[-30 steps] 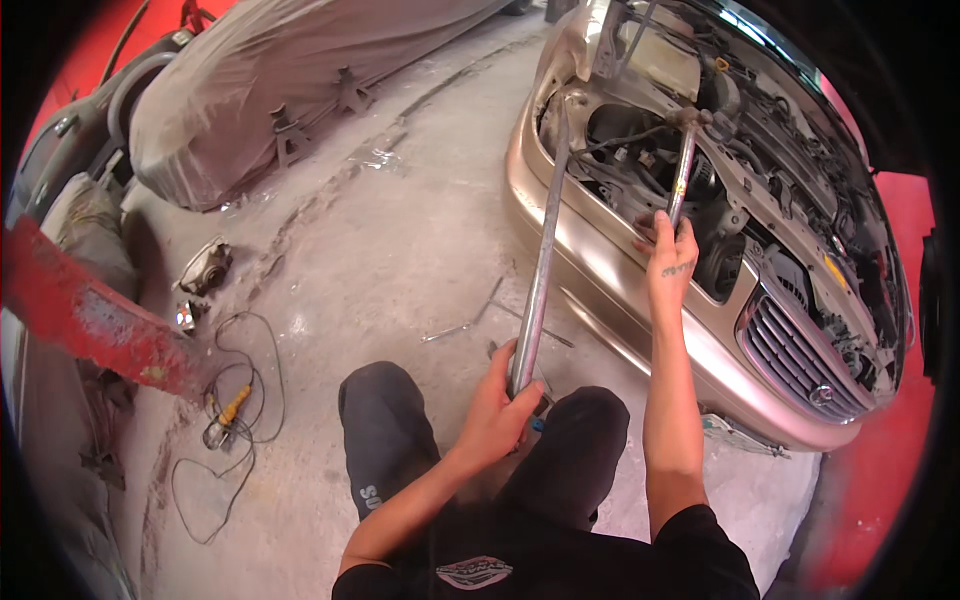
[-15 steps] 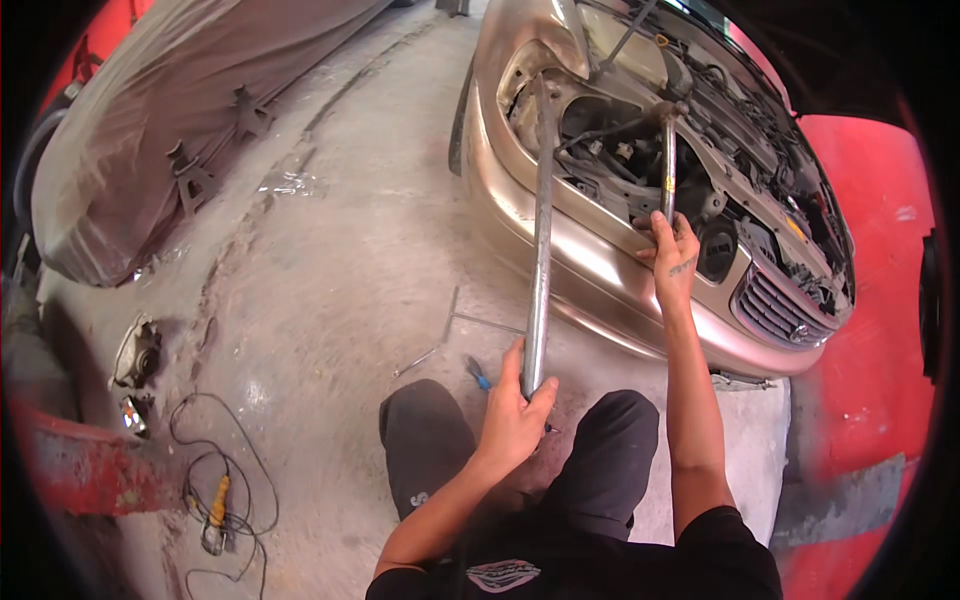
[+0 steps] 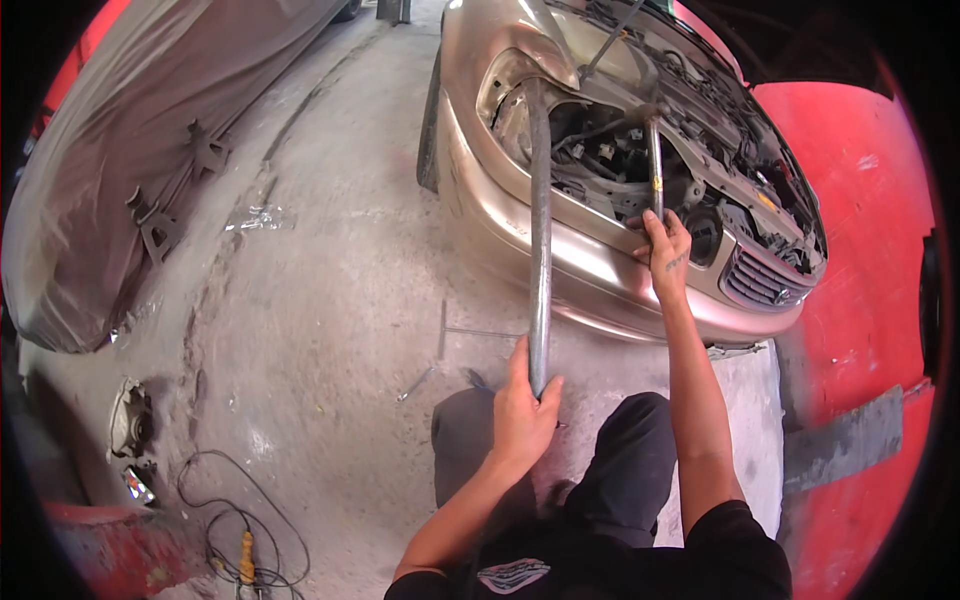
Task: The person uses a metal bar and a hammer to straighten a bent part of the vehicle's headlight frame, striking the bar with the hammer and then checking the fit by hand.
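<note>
My left hand (image 3: pixel 525 410) is closed around the near end of a long steel pipe (image 3: pixel 540 250), whose far end reaches into the corner of the open headlight recess (image 3: pixel 510 85) on a champagne-coloured car. My right hand (image 3: pixel 665 245) grips the handle of a steel hammer (image 3: pixel 655 160), its head over the engine bay, right of the pipe. The car's front bumper (image 3: pixel 600 270) runs below both tools; its grille (image 3: pixel 760 275) is to the right. The bay (image 3: pixel 720 140) is uncovered, with hoses and metal parts showing.
A covered car (image 3: pixel 110 170) stands at left beside jack stands (image 3: pixel 155 230). Loose parts (image 3: pixel 130 420), a cord with a yellow-handled item (image 3: pixel 247 550) and a T-shaped tool (image 3: pixel 480 330) lie on the floor (image 3: pixel 320 270). A red panel (image 3: pixel 840 300) is at right.
My view has turned, so the car sits higher and further left, and the covered car further left. The pipe appears more upright. Both hands keep their grips on the tools.
</note>
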A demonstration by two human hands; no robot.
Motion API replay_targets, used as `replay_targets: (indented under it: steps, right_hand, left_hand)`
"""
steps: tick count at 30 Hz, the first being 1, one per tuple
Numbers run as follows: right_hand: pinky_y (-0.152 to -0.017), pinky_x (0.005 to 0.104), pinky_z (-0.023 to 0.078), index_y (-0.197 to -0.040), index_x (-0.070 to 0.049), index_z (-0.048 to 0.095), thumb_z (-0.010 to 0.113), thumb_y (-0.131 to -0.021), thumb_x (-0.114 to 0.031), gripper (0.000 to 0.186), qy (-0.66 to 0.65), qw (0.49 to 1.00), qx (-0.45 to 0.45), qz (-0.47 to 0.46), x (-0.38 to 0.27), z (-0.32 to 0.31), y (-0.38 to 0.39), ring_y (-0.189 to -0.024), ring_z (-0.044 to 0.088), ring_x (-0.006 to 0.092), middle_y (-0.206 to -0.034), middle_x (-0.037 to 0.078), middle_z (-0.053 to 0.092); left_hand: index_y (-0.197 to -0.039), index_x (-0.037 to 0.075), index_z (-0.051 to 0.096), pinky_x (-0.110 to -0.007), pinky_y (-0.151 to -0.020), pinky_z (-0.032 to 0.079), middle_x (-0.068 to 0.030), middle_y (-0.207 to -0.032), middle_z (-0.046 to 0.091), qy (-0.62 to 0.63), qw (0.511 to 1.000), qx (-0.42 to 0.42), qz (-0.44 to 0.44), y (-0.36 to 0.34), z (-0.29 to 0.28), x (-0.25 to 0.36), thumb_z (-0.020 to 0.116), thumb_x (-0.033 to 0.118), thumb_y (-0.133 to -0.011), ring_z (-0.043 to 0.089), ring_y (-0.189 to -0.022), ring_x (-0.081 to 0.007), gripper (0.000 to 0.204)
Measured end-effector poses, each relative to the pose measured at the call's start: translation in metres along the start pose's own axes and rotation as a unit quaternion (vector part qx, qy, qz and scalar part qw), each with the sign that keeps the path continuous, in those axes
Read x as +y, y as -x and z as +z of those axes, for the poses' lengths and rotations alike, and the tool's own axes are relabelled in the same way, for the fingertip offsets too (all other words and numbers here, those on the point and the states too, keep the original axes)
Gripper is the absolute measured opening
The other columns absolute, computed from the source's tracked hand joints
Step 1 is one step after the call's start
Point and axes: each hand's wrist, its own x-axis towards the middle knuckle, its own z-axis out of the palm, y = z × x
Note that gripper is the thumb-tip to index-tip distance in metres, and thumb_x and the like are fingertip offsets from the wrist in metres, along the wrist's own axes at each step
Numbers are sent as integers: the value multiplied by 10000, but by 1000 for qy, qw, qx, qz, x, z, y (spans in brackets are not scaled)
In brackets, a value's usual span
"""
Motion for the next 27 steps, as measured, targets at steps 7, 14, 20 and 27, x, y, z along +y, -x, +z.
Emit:
replay_targets:
  steps: [7,14,20,27]
  right_hand:
    - [-523,216,489,-1087,10,673,653,-1031,-347,363,9,1000,5,-2,-1,1,0,-599,555,71,-911,82,747]
    - [-544,252,505,-1090,46,679,656,-1023,-333,386,16,1000,3,18,-2,-4,-1,-651,575,98,-898,76,737]
    - [-545,202,508,-1098,3,686,653,-1032,-341,352,-13,1000,-5,3,0,-2,-1,-693,589,52,-941,64,755]
    - [-564,205,511,-1117,8,677,646,-1040,-314,333,-48,999,-15,9,6,-3,-1,-724,611,56,-960,73,754]
  left_hand:
    - [-1585,16,323,-556,-738,527,-329,-924,700,16,999,20,37,-13,17,-11,709,168,-964,690,-867,-534,747]
    - [-1597,7,281,-577,-707,499,-331,-859,676,27,999,-21,-5,-17,29,-2,661,159,-951,676,-801,-536,764]
    - [-1600,-7,263,-531,-658,499,-276,-778,638,40,999,-13,34,-14,34,0,622,99,-932,661,-687,-464,767]
    - [-1599,-34,271,-339,-642,520,-126,-987,621,109,993,-33,-3,-22,62,-18,620,42,-978,600,-683,-169,717]
